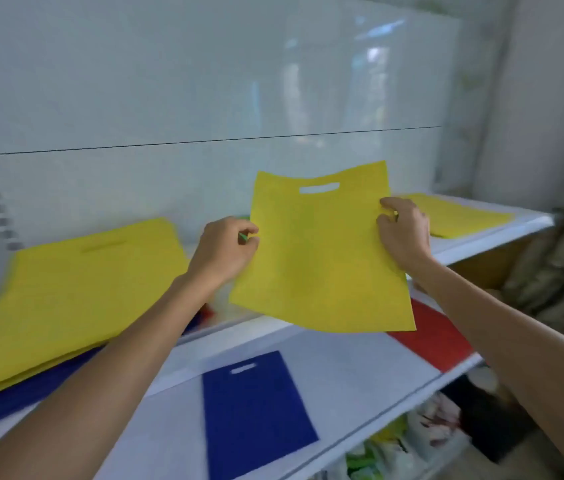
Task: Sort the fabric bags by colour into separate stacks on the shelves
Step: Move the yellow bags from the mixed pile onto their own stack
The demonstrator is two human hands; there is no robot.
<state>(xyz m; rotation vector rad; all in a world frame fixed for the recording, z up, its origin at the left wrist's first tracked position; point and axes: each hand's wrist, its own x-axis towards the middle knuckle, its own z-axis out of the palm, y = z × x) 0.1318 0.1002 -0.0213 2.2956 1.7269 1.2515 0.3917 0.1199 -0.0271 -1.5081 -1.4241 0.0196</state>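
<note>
A yellow fabric bag point(322, 258) with a cut-out handle hangs upright in the air between the shelves. My left hand point(225, 249) pinches its left edge and my right hand point(403, 228) pinches its right edge. On the upper shelf point(502, 237) at the right lies another yellow bag point(460, 216). A mixed pile topped by a yellow bag point(76, 289) sits on the upper shelf at the left, with blue bags point(24, 396) showing under it. On the lower shelf point(360, 372) a blue bag point(256, 410) lies flat and a red bag point(436, 332) lies to its right.
A glossy white wall panel point(204, 98) backs the shelves. Below the lower shelf are packed items in white and green wrapping point(405, 441). A draped cloth point(557, 265) hangs at the far right.
</note>
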